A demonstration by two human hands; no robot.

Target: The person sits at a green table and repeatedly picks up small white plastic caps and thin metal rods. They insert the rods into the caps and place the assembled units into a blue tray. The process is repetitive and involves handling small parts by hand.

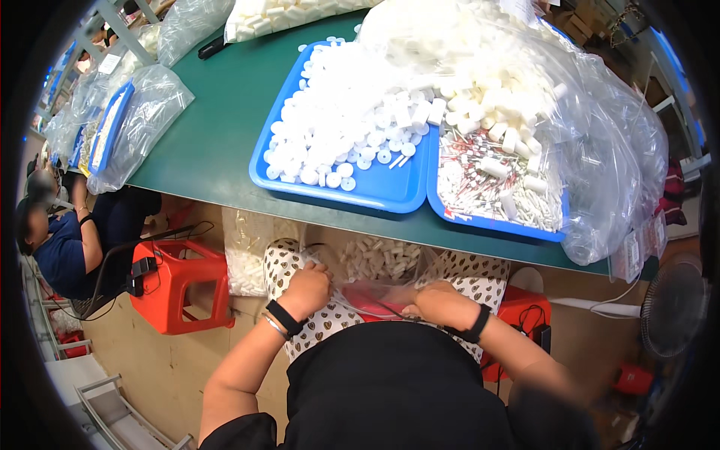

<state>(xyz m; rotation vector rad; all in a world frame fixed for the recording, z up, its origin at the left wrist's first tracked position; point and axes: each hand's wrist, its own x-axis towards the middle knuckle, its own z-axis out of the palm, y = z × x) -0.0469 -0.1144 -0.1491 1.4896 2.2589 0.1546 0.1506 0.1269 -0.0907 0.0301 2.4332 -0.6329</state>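
I find the left hand (pixel 311 289) and right hand (pixel 436 302) curled closed, each gripping the clear bag (pixel 377 289) at the lap, below the tabletop (pixel 214 105). White parts (pixel 379 259) appear inside. I'd advise even tension, keeping the bag level against spillage.

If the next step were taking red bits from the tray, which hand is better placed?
Probably the right hand: it lies nearer that blue tray, while the left hand would likely reach across. Both appear to grip the clear bag, so the right would first need to let go.
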